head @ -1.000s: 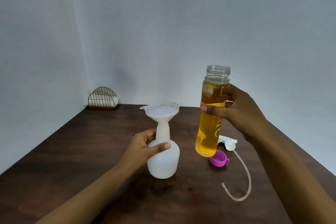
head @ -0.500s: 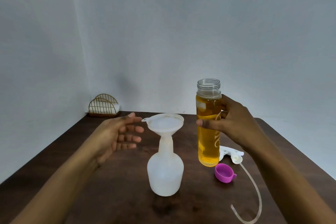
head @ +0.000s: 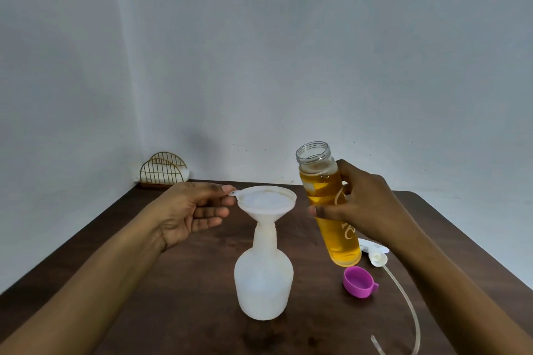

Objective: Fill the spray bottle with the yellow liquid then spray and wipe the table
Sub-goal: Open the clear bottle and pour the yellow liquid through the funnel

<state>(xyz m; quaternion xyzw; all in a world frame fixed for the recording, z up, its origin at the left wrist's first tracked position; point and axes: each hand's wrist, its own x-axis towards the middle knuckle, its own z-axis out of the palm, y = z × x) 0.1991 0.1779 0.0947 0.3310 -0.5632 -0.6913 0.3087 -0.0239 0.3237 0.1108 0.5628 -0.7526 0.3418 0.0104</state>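
Left hand [head: 191,212]: fingers loosely curled, thumb tip at the tab of the funnel [head: 266,203] seated in the white spray bottle [head: 263,279]; actual pinch unclear. Right hand [head: 364,206]: wrapped around the tilted, uncapped yellow-liquid bottle [head: 330,204]. Its wrist half-hides the sprayer head [head: 375,253]; tube cut off below. Dark wooden table [head: 144,282], grey walls.

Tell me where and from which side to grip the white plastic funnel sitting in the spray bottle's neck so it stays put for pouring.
Pinch the white plastic funnel by its small rim tab on the left, coming in with the left hand, which is already at that tab. The stem is buried in the neck of the translucent white spray bottle, and the tilted clear bottle of yellow liquid in the right hand needs the right side free.
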